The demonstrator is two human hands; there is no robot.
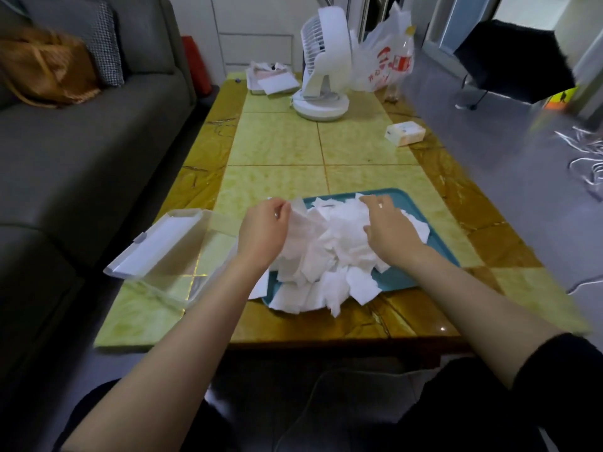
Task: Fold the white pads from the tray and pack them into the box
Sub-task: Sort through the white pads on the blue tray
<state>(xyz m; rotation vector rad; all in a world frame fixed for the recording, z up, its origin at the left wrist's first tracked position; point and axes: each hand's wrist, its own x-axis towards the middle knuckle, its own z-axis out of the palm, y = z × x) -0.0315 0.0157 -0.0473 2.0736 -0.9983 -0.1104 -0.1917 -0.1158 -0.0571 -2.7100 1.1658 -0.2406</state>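
Table (277, 141) bears tray (401, 275) of crumpled white pads (332, 256).

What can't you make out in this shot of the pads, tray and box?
Head view:
- Tray floor: buried under white pads; their number unclear.
- Right hand fingertips: sunk in the pile, grip unclear.
- Box contents: clear walls, glare, blur.
- Small pack print: too small.

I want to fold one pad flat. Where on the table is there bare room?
Bare tiles lie between the tray and the fan, left of the tissue pack. A narrow strip runs right of the tray. Crowded: the pads, with the box close on the left.
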